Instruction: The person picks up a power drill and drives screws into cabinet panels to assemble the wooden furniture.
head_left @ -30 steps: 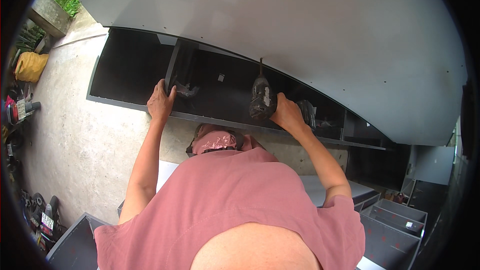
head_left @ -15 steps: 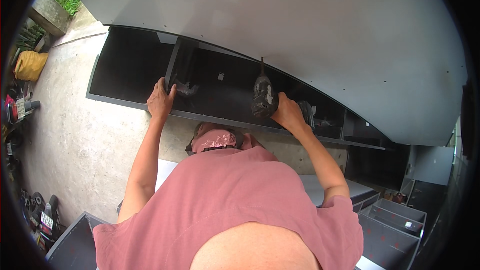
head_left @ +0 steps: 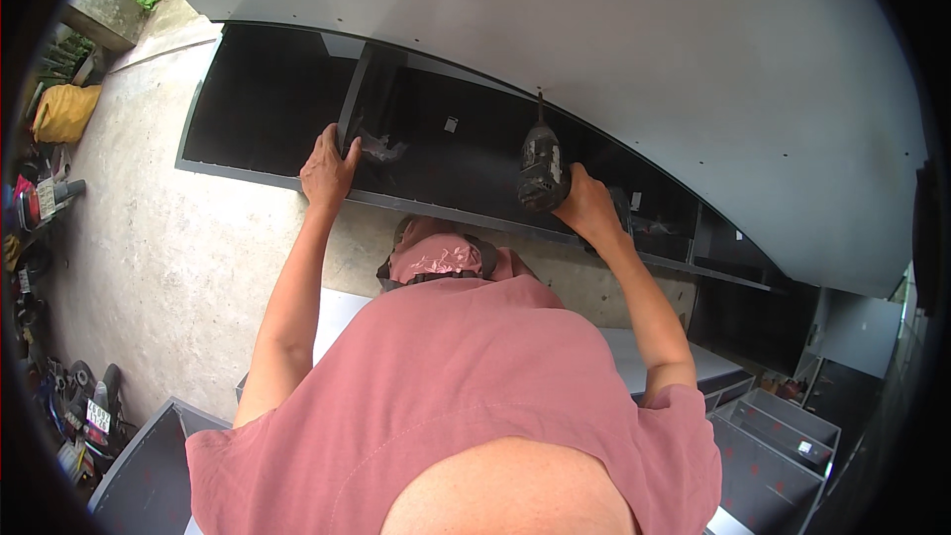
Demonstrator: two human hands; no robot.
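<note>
A long dark cabinet carcass (head_left: 466,216) stretches across in front of me, with a large pale grey panel (head_left: 634,30) along its far side. My left hand (head_left: 330,170) grips the near end of an upright divider (head_left: 358,89), thumb on one side and fingers on the other. In my right hand (head_left: 591,206) is a black, worn power drill (head_left: 542,166), pointing away from me. Its long bit (head_left: 540,107) reaches the panel near the far edge of the carcass, by a small hole. Whether the tip touches a screw is too small to tell.
Crumpled clear plastic (head_left: 381,148) lies inside the carcass beside the divider. More grey cabinet boxes (head_left: 763,466) stand behind me at right, another (head_left: 149,471) at lower left. Motorbikes (head_left: 94,406) and a yellow sack (head_left: 67,113) line the left side of the concrete floor (head_left: 129,267).
The view has shifted slightly, so the cabinet and both hands sit a little higher and further right. Both hands keep their holds, and the drill still points at the panel.
</note>
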